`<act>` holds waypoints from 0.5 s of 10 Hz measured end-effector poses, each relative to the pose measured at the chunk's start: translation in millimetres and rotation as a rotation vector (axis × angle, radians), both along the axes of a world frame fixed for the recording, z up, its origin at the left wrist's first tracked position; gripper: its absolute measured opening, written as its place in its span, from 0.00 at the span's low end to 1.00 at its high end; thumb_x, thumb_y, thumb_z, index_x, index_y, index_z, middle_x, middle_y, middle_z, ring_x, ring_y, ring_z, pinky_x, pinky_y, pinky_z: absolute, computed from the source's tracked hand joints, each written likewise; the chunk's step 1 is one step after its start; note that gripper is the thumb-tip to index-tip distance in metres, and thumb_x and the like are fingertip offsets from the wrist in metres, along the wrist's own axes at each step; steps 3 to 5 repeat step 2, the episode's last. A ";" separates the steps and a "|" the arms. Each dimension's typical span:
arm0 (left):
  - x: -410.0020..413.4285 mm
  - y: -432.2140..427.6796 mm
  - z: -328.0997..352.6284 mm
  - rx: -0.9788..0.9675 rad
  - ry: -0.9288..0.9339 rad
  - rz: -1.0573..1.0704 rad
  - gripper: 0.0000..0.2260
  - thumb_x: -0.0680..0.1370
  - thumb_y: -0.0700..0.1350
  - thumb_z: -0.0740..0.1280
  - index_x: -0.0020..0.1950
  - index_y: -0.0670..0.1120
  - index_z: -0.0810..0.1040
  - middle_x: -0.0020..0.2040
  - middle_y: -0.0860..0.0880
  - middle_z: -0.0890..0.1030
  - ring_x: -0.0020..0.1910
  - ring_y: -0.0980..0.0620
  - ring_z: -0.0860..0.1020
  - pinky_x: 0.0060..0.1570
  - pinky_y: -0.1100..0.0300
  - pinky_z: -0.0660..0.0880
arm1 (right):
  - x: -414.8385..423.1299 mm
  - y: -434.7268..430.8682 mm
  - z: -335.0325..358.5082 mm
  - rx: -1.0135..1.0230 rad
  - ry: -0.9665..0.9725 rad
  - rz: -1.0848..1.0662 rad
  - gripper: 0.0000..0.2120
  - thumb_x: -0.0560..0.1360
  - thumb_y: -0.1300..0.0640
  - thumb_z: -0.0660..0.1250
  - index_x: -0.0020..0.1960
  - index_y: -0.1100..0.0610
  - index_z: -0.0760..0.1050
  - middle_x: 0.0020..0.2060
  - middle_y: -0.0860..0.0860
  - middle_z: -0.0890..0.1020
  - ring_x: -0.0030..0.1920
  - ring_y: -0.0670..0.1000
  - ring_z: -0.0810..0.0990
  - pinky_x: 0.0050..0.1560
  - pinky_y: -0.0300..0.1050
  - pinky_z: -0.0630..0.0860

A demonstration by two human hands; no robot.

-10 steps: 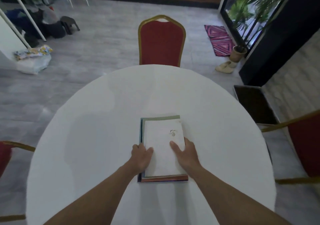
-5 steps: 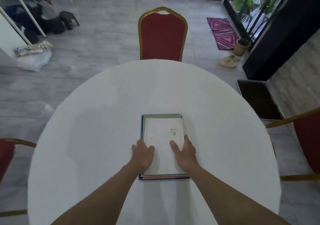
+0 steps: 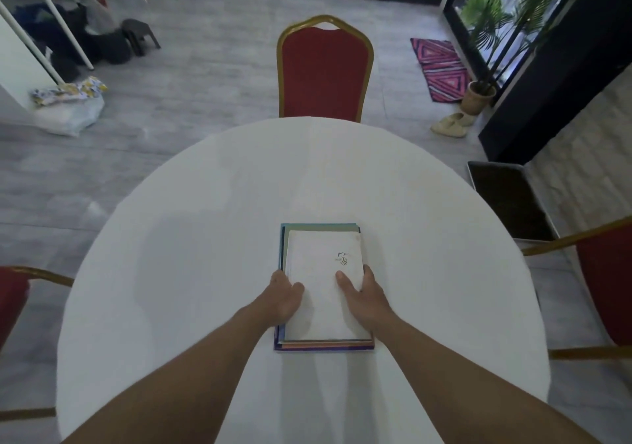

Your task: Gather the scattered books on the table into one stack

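White-covered book stack (image 3: 323,289) lies toward the desk's (image 3: 205,238) near edge, left hand (image 3: 282,298) and right hand (image 3: 362,294) clasping its sides, apparently with thumbs on top.

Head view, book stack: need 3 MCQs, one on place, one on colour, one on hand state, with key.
1. Where on the table does the stack of books lie?
A. at the far edge
B. near the middle, toward the person
C. hanging off the left side

2. What colour is the top book?
A. white
B. red
C. black

3. What are the two hands doing?
A. both raised off the stack
B. only one touches it
C. one on each side of the stack

Key: B, bare tablecloth lies all round it; A, a pale cover with a small emblem; C, left hand and right hand flank it, thumbs on the cover.
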State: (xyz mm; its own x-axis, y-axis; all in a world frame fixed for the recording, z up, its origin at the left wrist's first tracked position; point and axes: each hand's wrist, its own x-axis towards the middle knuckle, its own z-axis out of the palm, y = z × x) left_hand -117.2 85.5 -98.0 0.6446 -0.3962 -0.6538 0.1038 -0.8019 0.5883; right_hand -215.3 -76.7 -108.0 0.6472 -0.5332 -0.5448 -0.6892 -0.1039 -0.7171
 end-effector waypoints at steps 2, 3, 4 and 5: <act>30.4 -3.9 24.5 0.006 -0.297 -0.142 0.35 0.72 0.67 0.49 0.76 0.52 0.54 0.73 0.44 0.67 0.67 0.42 0.71 0.66 0.43 0.71 | 8.5 -11.6 60.3 -0.170 -0.004 0.104 0.39 0.81 0.36 0.59 0.84 0.55 0.51 0.82 0.53 0.62 0.80 0.57 0.64 0.76 0.50 0.62; 30.4 -3.9 24.5 0.006 -0.297 -0.142 0.35 0.72 0.67 0.49 0.76 0.52 0.54 0.73 0.44 0.67 0.67 0.42 0.71 0.66 0.43 0.71 | 8.5 -11.6 60.3 -0.170 -0.004 0.104 0.39 0.81 0.36 0.59 0.84 0.55 0.51 0.82 0.53 0.62 0.80 0.57 0.64 0.76 0.50 0.62; 30.4 -3.9 24.5 0.006 -0.297 -0.142 0.35 0.72 0.67 0.49 0.76 0.52 0.54 0.73 0.44 0.67 0.67 0.42 0.71 0.66 0.43 0.71 | 8.5 -11.6 60.3 -0.170 -0.004 0.104 0.39 0.81 0.36 0.59 0.84 0.55 0.51 0.82 0.53 0.62 0.80 0.57 0.64 0.76 0.50 0.62; 30.4 -3.9 24.5 0.006 -0.297 -0.142 0.35 0.72 0.67 0.49 0.76 0.52 0.54 0.73 0.44 0.67 0.67 0.42 0.71 0.66 0.43 0.71 | 8.5 -11.6 60.3 -0.170 -0.004 0.104 0.39 0.81 0.36 0.59 0.84 0.55 0.51 0.82 0.53 0.62 0.80 0.57 0.64 0.76 0.50 0.62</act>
